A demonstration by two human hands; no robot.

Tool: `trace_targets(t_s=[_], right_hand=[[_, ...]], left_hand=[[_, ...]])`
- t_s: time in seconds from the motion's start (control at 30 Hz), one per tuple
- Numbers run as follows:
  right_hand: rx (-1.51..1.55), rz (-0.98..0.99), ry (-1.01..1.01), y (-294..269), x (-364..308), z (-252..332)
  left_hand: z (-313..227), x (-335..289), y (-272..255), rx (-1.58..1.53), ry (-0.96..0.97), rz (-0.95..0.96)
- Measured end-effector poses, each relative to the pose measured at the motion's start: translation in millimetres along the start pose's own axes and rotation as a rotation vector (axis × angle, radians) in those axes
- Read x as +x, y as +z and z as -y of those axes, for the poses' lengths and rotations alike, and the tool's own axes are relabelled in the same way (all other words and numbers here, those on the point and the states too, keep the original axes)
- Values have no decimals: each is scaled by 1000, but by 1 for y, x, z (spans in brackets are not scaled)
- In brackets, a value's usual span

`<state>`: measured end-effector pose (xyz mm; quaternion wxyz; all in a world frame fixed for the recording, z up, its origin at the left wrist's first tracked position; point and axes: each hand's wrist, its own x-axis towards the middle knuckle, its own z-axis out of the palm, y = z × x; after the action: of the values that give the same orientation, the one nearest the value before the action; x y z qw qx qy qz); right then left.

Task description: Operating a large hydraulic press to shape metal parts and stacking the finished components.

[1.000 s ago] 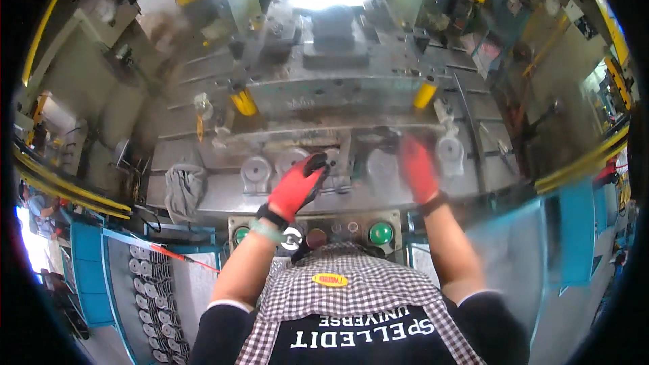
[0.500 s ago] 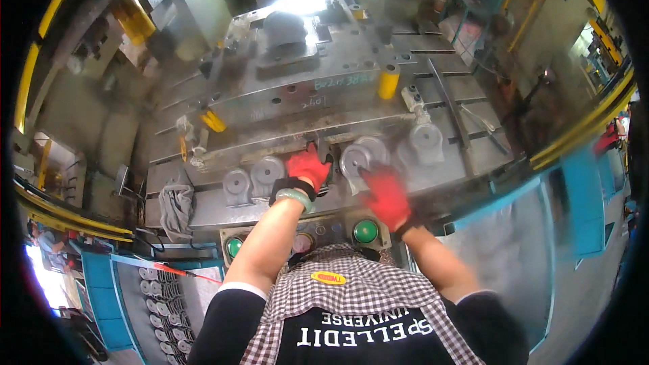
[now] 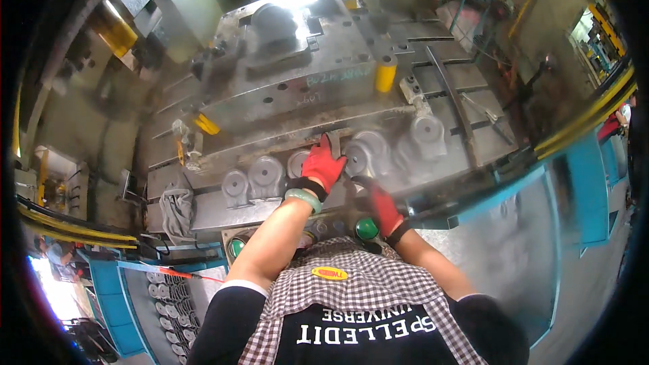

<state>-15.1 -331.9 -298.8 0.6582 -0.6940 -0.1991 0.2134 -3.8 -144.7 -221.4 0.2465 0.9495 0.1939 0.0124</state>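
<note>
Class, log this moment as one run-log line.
left hand: on a metal part at the die | right hand: low, by green button | rag: left

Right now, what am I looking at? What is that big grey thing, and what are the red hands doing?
You are looking down from a camera worn on a person's head, so you see their own arms reaching out from the bottom of the picture. The lens is very wide, which bends everything round at the edges.

The big grey thing is a heavy metal press in a workshop. Along its front edge sits a row of round grey metal parts.

The person wears red gloves. The left hand reaches up among the round parts and touches a small metal piece there; the picture is too blurry to tell if it grips it. The right hand is lower, near the machine's front edge, just above a green button. A grey rag hangs on the left.
</note>
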Motion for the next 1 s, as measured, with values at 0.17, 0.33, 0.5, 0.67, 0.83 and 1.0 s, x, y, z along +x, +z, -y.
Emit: trace_targets(t_s=[0.17,0.33,0.5,0.67,0.83,1.0], right_hand=[[-258,-113,20,1,-1,15],[-198,-203,263,10,0,43],[693,-190,197,0,11,24],[971,-89,136,-9,12,19],[885,-21,57,-25,17,16],[1051,20,174,-27,28,35]], left_hand=[[5,7,6,-122,-93,92],[11,9,22,-281,-177,97],[6,7,29,-328,-181,61],[8,5,22,-453,-138,113],[-3,-6,-6,-683,-113,283],[1,1,11,-489,-67,239]])
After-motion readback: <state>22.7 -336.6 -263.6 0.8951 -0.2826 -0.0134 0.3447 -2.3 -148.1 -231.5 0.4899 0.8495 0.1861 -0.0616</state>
